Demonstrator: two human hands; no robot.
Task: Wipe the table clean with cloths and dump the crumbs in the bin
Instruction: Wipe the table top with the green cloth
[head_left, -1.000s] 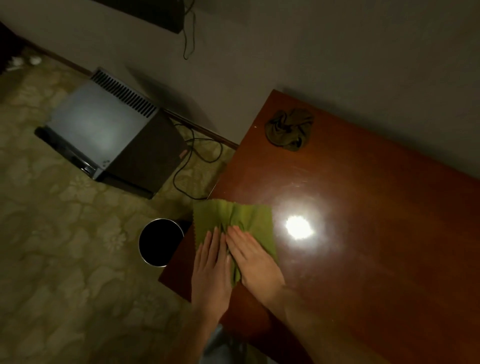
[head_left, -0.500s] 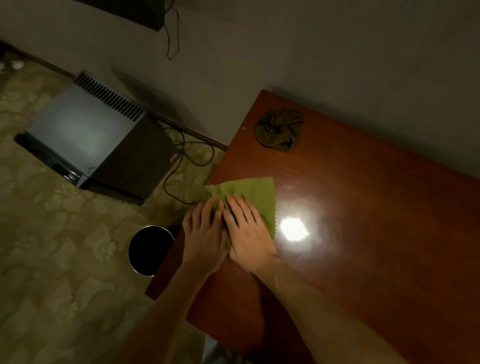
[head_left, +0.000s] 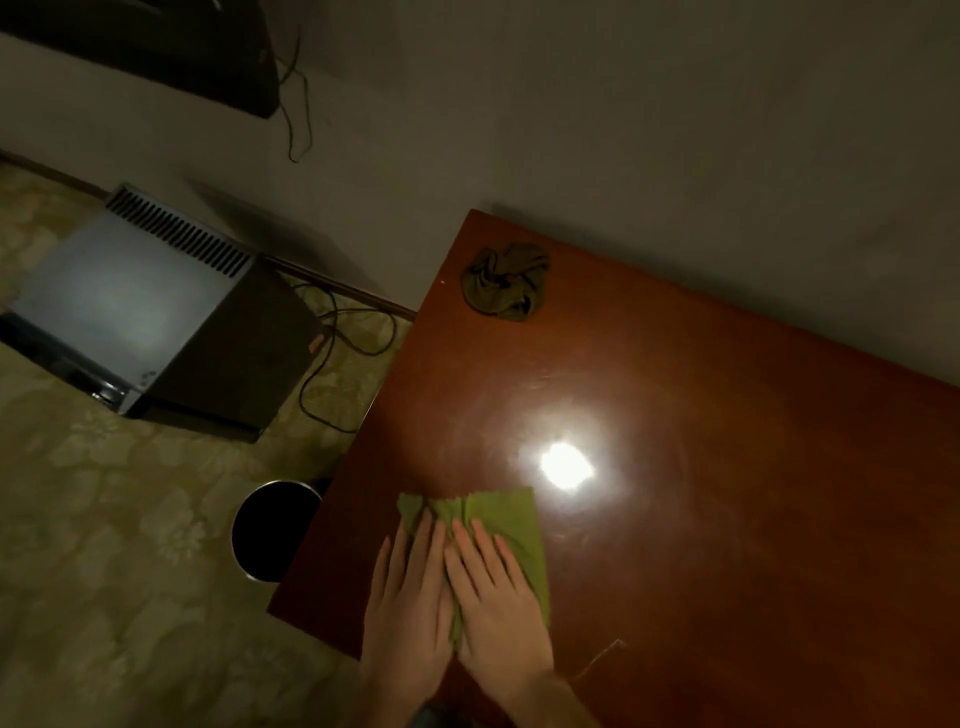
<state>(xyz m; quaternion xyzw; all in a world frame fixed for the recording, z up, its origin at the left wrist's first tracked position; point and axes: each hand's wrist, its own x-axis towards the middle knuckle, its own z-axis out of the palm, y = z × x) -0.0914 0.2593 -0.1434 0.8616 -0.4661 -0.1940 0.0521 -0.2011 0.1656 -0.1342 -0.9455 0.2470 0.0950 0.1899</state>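
left hand (head_left: 408, 603), right hand (head_left: 501, 605), flat on green cloth (head_left: 511, 519), lengthwise along hands

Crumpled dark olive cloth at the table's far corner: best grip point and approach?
Likely best: pinch the raised folds at the middle of the crumpled dark olive cloth from straight above. It sits bunched into a mound on the glossy red-brown wooden table, with the wall close behind.

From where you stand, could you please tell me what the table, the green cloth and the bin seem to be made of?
Table: probably reddish wood or veneer, glossy varnish; it mirrors a bright lamp spot.
Green cloth: thin soft fabric, maybe microfibre; it creases, with a zigzag-cut edge.
Bin: likely metal; its rim gleams pale.
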